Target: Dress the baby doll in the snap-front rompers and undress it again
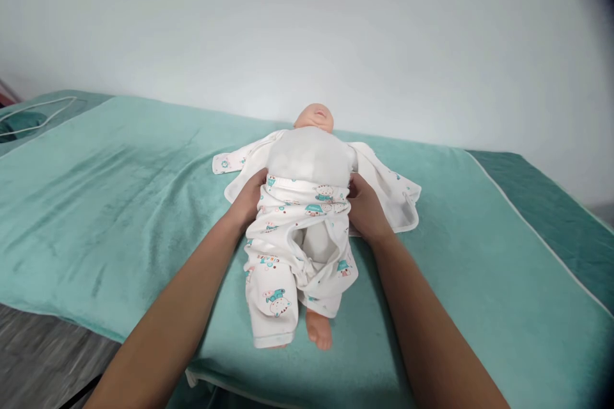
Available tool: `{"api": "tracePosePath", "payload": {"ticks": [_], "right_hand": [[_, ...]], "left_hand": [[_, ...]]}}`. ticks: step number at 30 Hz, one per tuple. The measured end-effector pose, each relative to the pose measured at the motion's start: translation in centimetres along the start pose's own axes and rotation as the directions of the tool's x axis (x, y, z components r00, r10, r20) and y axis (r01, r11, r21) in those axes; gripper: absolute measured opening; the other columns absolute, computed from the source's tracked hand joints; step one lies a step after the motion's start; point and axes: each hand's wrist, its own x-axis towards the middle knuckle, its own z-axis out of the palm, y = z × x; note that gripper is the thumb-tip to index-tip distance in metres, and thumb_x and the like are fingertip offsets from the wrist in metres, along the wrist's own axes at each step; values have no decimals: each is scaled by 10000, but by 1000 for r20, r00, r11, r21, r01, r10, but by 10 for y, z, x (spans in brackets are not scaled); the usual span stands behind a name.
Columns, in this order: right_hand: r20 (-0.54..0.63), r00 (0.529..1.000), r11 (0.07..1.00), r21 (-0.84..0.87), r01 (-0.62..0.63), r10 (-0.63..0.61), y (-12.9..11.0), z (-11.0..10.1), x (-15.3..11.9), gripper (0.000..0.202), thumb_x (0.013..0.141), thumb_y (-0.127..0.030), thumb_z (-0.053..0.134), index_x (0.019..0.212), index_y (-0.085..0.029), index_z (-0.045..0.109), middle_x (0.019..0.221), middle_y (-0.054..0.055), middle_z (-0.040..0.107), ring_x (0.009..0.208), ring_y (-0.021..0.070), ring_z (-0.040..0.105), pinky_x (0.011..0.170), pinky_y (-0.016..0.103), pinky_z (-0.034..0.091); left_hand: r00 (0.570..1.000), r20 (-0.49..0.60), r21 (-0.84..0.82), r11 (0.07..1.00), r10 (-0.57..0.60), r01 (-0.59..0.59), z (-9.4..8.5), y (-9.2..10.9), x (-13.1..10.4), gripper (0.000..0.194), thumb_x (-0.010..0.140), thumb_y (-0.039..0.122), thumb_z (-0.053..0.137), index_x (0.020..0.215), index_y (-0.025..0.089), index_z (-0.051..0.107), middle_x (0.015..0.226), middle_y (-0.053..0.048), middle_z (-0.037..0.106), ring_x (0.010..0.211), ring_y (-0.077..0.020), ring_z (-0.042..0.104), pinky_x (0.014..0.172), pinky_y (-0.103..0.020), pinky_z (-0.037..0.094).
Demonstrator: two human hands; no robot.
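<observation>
A baby doll [311, 153] lies on its back, head away from me, its white torso bare at the front. Printed white baby pants [307, 204] cover its legs up to the waist, with an opening at the crotch. One foot [318, 330] sticks out of a pant leg; the other is almost hidden by the cuff. My left hand [250, 197] holds the waistband at the left side, and my right hand [365, 206] grips it at the right. The fingertips of both are partly hidden. A matching baby shirt [391, 188] is spread open beneath the doll.
A green plush blanket [144, 204] with some creases covers the bed under the doll. Behind stands a pale wall [307, 25]. A darker green cover [542, 204] shows at the right. At far left lies a white cord-like loop [48, 102]. Grey flooring [38, 351] appears lower left.
</observation>
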Motion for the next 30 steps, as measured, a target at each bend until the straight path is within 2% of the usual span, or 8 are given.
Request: {"api": "tracePosePath", "payload": {"ticks": [3, 8, 14, 21, 24, 28, 30], "right_hand": [[-40, 999, 1000, -24, -10, 9, 3, -1, 0, 243, 672, -255, 697, 890, -235, 592, 858, -5, 671, 786, 186, 588, 717, 324, 494], [-138, 988, 998, -4, -70, 69, 7, -3, -4, 333, 630, -226, 717, 927, -242, 567, 865, -9, 660, 787, 188, 604, 684, 308, 473], [-101, 995, 999, -41, -16, 12, 8, -3, -4, 177, 695, -278, 674, 862, -231, 646, 834, 13, 699, 854, 228, 615, 776, 368, 505], [-18, 999, 995, 97, 31, -30, 3, -1, -4, 178, 730, -240, 639, 898, -232, 696, 961, 19, 731, 926, 224, 643, 860, 385, 505], [-42, 999, 1000, 15, 10, -9, 3, 0, -3, 183, 714, -253, 642, 890, -228, 685, 920, 20, 729, 892, 229, 634, 822, 382, 509], [-72, 997, 988, -153, -25, 14, 5, 2, -1, 176, 715, -305, 656, 872, -228, 678, 860, 19, 723, 855, 242, 613, 773, 379, 506], [-77, 997, 984, -176, -11, -2, 4, 3, 0, 200, 730, -331, 653, 897, -224, 681, 887, 21, 730, 850, 244, 612, 769, 380, 504]], "left_hand": [[1000, 3, -10, 1000, -19, 19, 1, 1, 1, 386, 669, 415, 763, 973, 183, 706, 943, -71, 746, 1183, -342, 582, 941, -396, 494], [997, -1, -12, 997, -75, 75, 3, 1, 2, 343, 680, 372, 741, 952, 170, 688, 901, -57, 743, 1023, -305, 644, 813, -374, 517], [995, -3, -35, 994, -103, 103, 1, -7, 5, 325, 703, 369, 716, 956, 169, 679, 825, -32, 730, 857, -253, 662, 708, -344, 505], [981, 21, -126, 973, -194, 195, -2, -15, 9, 399, 663, 368, 759, 994, 162, 675, 893, -50, 740, 894, -259, 680, 707, -336, 528], [978, 45, -149, 967, -202, 206, -2, -15, 9, 443, 656, 366, 773, 1037, 160, 677, 945, -58, 745, 925, -260, 684, 766, -350, 543], [989, 68, -136, 981, -129, 137, 0, -12, 6, 473, 679, 389, 775, 1088, 166, 693, 970, -70, 755, 992, -277, 684, 850, -379, 544], [990, 96, -135, 985, -98, 111, 1, -11, 4, 465, 679, 394, 787, 1077, 166, 711, 969, -80, 761, 1028, -297, 680, 872, -397, 544]]}}
